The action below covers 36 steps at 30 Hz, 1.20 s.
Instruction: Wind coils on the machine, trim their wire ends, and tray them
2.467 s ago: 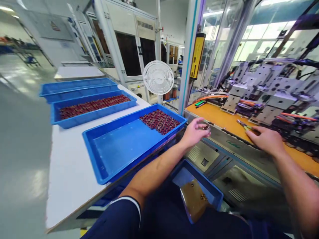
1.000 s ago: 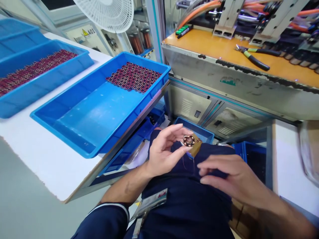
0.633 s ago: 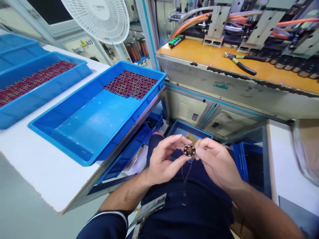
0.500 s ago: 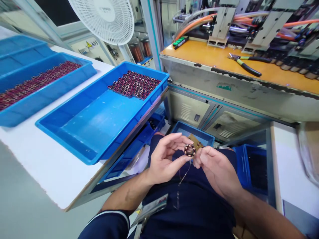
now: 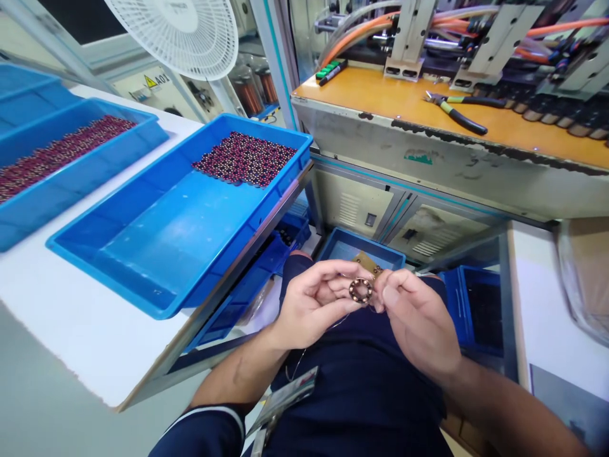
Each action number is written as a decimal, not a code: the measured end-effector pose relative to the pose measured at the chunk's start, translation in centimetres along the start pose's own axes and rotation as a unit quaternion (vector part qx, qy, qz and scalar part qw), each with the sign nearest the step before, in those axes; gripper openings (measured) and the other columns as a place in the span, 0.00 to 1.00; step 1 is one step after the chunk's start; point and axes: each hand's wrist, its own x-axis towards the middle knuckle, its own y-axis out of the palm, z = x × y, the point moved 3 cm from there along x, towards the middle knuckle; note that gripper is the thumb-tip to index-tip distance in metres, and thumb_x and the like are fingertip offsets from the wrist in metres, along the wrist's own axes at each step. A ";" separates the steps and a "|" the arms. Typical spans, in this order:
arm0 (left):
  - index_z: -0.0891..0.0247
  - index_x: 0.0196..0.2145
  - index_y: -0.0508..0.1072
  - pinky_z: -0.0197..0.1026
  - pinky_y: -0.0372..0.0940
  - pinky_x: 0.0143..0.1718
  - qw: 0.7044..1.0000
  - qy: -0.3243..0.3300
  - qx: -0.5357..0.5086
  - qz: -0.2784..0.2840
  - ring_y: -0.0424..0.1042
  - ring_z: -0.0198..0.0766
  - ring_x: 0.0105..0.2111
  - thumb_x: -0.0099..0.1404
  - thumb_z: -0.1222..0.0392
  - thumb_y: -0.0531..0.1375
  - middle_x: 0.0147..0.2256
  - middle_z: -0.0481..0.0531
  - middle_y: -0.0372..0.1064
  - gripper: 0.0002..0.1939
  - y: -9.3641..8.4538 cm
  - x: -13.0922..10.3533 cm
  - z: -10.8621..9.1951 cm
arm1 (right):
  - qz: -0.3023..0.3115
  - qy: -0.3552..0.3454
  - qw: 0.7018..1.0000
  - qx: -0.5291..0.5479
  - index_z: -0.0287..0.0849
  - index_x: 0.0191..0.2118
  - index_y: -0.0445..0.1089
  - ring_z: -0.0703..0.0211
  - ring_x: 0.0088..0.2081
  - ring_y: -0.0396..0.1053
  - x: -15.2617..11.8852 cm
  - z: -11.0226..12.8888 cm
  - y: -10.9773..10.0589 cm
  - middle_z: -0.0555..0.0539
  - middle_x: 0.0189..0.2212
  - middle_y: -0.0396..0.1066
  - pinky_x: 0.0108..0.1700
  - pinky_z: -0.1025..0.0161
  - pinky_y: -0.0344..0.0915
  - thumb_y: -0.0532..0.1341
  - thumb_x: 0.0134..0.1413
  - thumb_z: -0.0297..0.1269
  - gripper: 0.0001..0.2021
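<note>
Over my lap, my left hand (image 5: pixel 316 298) grips a small wire-wound ring, a stator core (image 5: pixel 360 291), by its rim between thumb and fingers. Its open face is turned up toward me, with copper-coloured windings spaced around it. Right beside the ring, my right hand (image 5: pixel 413 311) is closed in a pinch, fingertips at the ring's right edge; what they hold is hidden. A thin wire (image 5: pixel 299 363) trails below my left hand, over my dark clothing.
On the white table (image 5: pixel 90 343) at left stands a blue tray (image 5: pixel 157 247), partly filled with wound cores (image 5: pixel 247 158). Another filled tray (image 5: pixel 71 168) is farther left. Cutting pliers (image 5: pixel 457 111) lie on the orange bench (image 5: pixel 371 95). A blue bin (image 5: pixel 345 244) sits beyond my knees.
The view has shifted slightly. The ring is tilted a little differently, and my right fingertips are closer against its edge. The wire that hung below the ring now trails to the left.
</note>
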 end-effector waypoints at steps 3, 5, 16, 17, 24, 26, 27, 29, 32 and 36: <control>0.57 0.46 0.76 0.40 0.76 0.41 0.998 -0.022 -0.058 -0.005 0.79 0.38 0.38 0.59 0.71 0.65 0.47 0.55 0.74 0.18 0.0 0.2 0.7 | -0.009 -0.020 1.000 -0.002 0.43 0.31 0.65 0.60 0.34 0.63 -0.5 -0.2 0.3 0.50 0.30 0.63 0.40 0.59 0.62 0.58 0.64 0.38 0.09; 0.56 0.47 0.76 0.40 0.76 0.39 0.996 -0.028 -0.084 -0.004 0.78 0.38 0.37 0.57 0.68 0.68 0.49 0.55 0.72 0.19 0.0 0.4 1.2 | -0.011 -0.015 1.000 -0.010 0.43 0.31 0.65 0.59 0.34 0.63 -0.6 -0.4 0.2 0.50 0.29 0.63 0.40 0.59 0.62 0.58 0.64 0.38 0.09; 0.60 0.46 0.77 0.36 0.72 0.39 0.997 0.009 0.068 -0.028 0.73 0.33 0.37 0.52 0.73 0.69 0.42 0.54 0.71 0.23 0.6 0.3 0.1 | 0.041 0.000 0.987 -0.154 0.41 0.29 0.66 0.65 0.31 0.63 0.7 2.1 -0.4 0.52 0.27 0.65 0.34 0.68 0.62 0.60 0.62 0.36 0.10; 0.61 0.45 0.77 0.35 0.72 0.39 0.998 0.004 0.064 -0.027 0.73 0.33 0.37 0.52 0.74 0.69 0.42 0.55 0.71 0.22 0.6 0.2 0.0 | 0.043 -0.003 0.985 -0.168 0.41 0.28 0.66 0.66 0.30 0.63 0.8 2.4 -0.4 0.52 0.27 0.64 0.34 0.68 0.62 0.59 0.62 0.35 0.10; 0.62 0.42 0.78 0.34 0.71 0.40 0.999 -0.031 0.012 -0.012 0.74 0.34 0.40 0.53 0.74 0.68 0.42 0.55 0.74 0.18 -0.2 0.1 0.2 | 0.072 0.033 0.973 -0.215 0.41 0.29 0.67 0.69 0.29 0.62 1.2 3.7 -1.4 0.53 0.26 0.65 0.33 0.72 0.61 0.59 0.62 0.34 0.10; 0.62 0.42 0.78 0.35 0.71 0.40 0.999 -0.042 0.021 -0.005 0.74 0.35 0.40 0.54 0.74 0.68 0.42 0.56 0.74 0.17 -0.2 0.2 0.2 | 0.096 0.055 0.970 -0.219 0.41 0.30 0.68 0.68 0.29 0.63 1.4 3.8 -1.3 0.53 0.27 0.66 0.33 0.72 0.62 0.60 0.62 0.36 0.08; 0.63 0.42 0.78 0.35 0.71 0.40 0.999 -0.048 0.025 -0.001 0.74 0.35 0.40 0.54 0.73 0.68 0.42 0.56 0.74 0.17 -0.2 0.3 0.2 | 0.107 0.060 0.967 -0.223 0.41 0.30 0.69 0.68 0.30 0.63 1.4 3.9 -1.2 0.53 0.27 0.67 0.33 0.72 0.62 0.60 0.61 0.36 0.08; 0.63 0.41 0.79 0.35 0.71 0.40 0.998 -0.060 0.029 0.007 0.74 0.35 0.39 0.54 0.73 0.68 0.42 0.56 0.74 0.16 -0.1 0.3 0.1 | 0.119 0.063 0.962 -0.236 0.40 0.30 0.69 0.68 0.30 0.63 1.5 4.1 -1.2 0.53 0.27 0.67 0.33 0.72 0.61 0.60 0.62 0.37 0.09; 0.64 0.41 0.79 0.35 0.70 0.38 0.996 -0.088 0.019 0.013 0.74 0.34 0.37 0.54 0.72 0.68 0.43 0.57 0.73 0.16 -0.1 0.2 -0.1 | 0.115 0.079 0.953 -0.269 0.40 0.28 0.68 0.68 0.28 0.62 1.6 4.3 -1.9 0.52 0.25 0.66 0.31 0.71 0.60 0.59 0.62 0.38 0.12; 0.64 0.41 0.78 0.34 0.69 0.37 0.985 -0.170 -0.024 0.026 0.73 0.31 0.34 0.53 0.71 0.69 0.41 0.55 0.73 0.16 0.0 0.1 0.0 | 0.129 0.044 0.937 -0.323 0.41 0.30 0.70 0.65 0.31 0.65 2.7 5.3 -3.0 0.51 0.29 0.68 0.35 0.70 0.63 0.61 0.61 0.38 0.09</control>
